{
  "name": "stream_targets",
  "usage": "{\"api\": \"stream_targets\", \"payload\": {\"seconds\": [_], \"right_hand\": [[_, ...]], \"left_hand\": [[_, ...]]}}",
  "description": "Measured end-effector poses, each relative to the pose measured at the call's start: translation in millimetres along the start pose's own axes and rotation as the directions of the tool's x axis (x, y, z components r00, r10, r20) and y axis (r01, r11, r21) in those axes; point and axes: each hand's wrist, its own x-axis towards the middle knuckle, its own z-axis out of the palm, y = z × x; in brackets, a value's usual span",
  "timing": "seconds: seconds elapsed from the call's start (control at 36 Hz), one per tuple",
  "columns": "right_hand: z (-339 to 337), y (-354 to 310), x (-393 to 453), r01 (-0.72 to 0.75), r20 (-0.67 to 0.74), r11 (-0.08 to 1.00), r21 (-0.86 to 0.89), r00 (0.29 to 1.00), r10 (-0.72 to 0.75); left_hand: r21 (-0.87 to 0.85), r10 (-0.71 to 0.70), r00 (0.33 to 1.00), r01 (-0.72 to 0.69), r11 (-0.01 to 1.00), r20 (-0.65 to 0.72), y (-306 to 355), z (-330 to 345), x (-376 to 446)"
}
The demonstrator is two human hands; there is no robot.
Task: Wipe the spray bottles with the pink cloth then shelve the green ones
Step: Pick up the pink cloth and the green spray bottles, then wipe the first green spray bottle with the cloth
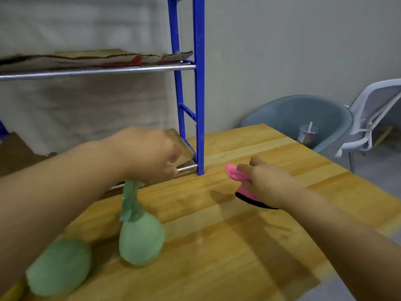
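Head view, blurred: left hand [149, 155] curled over the thin top of a round green bottle [140, 235], apparently gripping its neck just above the wooden table [271, 213]. Second green bottle [58, 267], a soft matte blob, lay near the table's left edge, under the left forearm. Right hand [267, 181] bunched tight around a pink cloth [234, 173], folds poking past the fingers, a dark edge hanging beneath. Blue plastic shelf [198, 94] with shiny metal rails stood at the back, cardboard lining its tiers. Grey tub chair [282, 114] beyond the table.
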Motion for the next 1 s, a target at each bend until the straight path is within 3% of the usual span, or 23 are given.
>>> {"api": "stream_targets", "payload": {"seconds": [0.22, 0.47, 0.72, 1.0], "right_hand": [[-18.4, -24.6, -44.2, 0.088, -0.114, 0.996, -0.012, 0.989, -0.089], [-12.8, -32.4, -81.3, 0.167, -0.154, 0.984, 0.058, 0.976, -0.156], [13.7, -50.9, -94.8, 0.150, -0.202, 0.982, 0.117, 0.972, -0.124], [36.8, -42.9, -89.7, 0.170, -0.273, 0.978, 0.125, 0.953, -0.130]], "left_hand": [[-0.040, -0.183, 0.982, 0.181, 0.983, -0.053, 21.8, -15.0, -68.3], [-0.290, -0.337, 0.941, 0.318, 0.903, -0.016, 53.0, 12.0, -129.6], [-0.573, -0.480, 0.877, 0.381, 0.725, -0.024, 65.4, 69.1, -159.6], [-0.761, -0.679, 0.728, 0.385, 0.523, -0.098, 60.7, 116.6, -141.8]]}}
